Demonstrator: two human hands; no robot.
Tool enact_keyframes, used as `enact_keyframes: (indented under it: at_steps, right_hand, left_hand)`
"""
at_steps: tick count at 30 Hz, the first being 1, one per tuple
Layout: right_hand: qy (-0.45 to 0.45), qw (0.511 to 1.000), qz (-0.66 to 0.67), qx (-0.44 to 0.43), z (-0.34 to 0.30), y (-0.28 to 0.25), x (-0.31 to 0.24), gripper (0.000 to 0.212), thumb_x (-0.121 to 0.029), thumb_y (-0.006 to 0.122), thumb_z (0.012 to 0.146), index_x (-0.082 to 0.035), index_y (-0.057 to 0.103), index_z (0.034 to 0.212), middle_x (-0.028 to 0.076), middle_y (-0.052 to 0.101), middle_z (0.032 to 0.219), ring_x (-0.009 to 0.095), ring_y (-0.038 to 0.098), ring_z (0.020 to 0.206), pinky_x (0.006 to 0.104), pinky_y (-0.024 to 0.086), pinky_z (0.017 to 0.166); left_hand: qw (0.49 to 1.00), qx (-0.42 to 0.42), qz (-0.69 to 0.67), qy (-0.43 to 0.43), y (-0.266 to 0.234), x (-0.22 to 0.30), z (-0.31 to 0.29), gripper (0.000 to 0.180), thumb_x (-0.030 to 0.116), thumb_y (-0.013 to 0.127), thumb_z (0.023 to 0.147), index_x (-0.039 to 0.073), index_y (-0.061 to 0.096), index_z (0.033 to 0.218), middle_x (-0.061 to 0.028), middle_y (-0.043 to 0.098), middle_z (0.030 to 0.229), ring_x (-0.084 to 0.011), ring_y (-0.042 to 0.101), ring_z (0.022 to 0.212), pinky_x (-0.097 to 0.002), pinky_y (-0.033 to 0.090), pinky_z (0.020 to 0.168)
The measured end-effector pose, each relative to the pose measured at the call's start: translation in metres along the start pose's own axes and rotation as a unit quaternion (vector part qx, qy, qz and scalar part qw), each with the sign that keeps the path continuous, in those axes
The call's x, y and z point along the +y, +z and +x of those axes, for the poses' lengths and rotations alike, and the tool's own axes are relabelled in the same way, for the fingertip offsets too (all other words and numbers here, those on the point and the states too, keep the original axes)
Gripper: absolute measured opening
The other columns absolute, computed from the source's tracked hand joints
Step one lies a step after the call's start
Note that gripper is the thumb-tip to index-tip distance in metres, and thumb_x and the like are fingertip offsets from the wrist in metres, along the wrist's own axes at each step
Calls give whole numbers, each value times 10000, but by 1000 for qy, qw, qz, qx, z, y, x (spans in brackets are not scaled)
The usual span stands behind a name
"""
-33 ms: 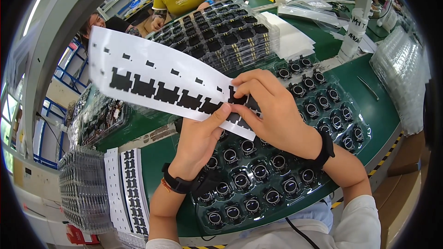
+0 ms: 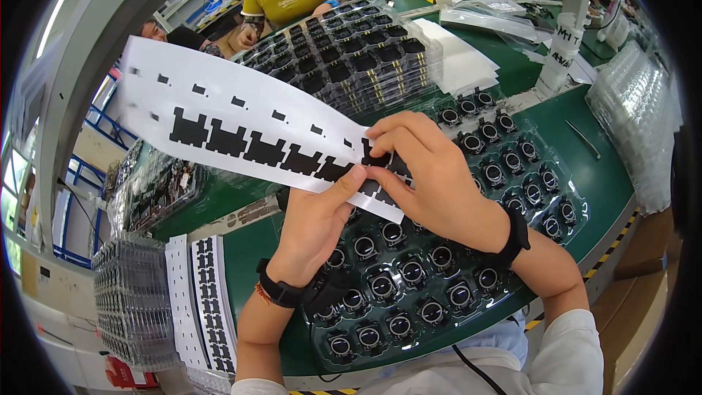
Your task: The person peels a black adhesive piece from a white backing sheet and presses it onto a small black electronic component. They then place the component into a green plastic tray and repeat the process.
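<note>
A long white backing sheet [image 2: 245, 121] with a row of black die-cut stickers is held up in front of me, its free end curving away to the left. My left hand [image 2: 311, 227] is closed on the sheet's lower edge, the thumb lying on top. Fingertips of my right hand [image 2: 442, 179] pinch at a black sticker [image 2: 374, 152] close to the sheet's right end; whether its edge is lifted is hidden. Below both hands, several round black lens-like parts [image 2: 382, 285] sit in clear plastic trays [image 2: 475, 313] on the green table [image 2: 252, 263].
More sticker sheets [image 2: 179, 300] lie at the left beside stacked clear trays [image 2: 128, 300]. A tall stack of trays with black parts [image 2: 365, 73] stands behind the sheet. Tweezers [image 2: 583, 139] lie at the right, near stacked clear trays [image 2: 636, 117]. Co-workers sit across the table.
The free left end of the sheet has swung a little farther left and up. Both hands stay in nearly the same place.
</note>
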State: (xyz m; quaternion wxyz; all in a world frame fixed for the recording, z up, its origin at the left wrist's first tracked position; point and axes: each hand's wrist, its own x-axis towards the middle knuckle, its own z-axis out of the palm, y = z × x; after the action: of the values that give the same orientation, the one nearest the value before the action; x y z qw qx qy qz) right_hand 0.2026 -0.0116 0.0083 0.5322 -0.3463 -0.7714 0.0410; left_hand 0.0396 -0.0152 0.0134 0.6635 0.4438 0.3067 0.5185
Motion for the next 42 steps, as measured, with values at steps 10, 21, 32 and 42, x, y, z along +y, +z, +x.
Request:
enact_keyframes:
  at_steps: [10,21,32,42]
  right_hand:
    - [-4,1000,14,-21,-1,0,6,219,2,691,682,-2,529,830,124,566,1000,287,568,894,341,481,729]
    - [-17,1000,2,-22,1,0,6,248,-7,691,695,4,512,865,143,547,1032,287,569,854,334,484,695]
    - [42,997,44,-48,1,-6,2,201,-18,684,718,9,529,844,133,577,1046,246,607,758,304,493,633]
    - [108,987,94,-74,3,-6,3,76,-7,625,777,27,566,813,144,588,1114,240,624,808,299,504,669]
  left_hand:
    - [999,14,32,5,-1,-5,2,313,36,591,862,11,497,1160,-64,567,1054,-131,561,958,-257,481,773]
    - [999,27,16,5,3,-5,1,288,63,584,875,0,505,1144,-70,574,1048,-131,565,957,-259,493,759]
    - [1000,23,0,-14,7,-6,0,266,86,570,889,4,511,1134,-67,578,1038,-126,572,935,-252,497,728]
    - [996,43,72,31,-2,-7,0,269,96,607,867,17,528,1112,-36,602,950,-70,580,754,-176,421,534]
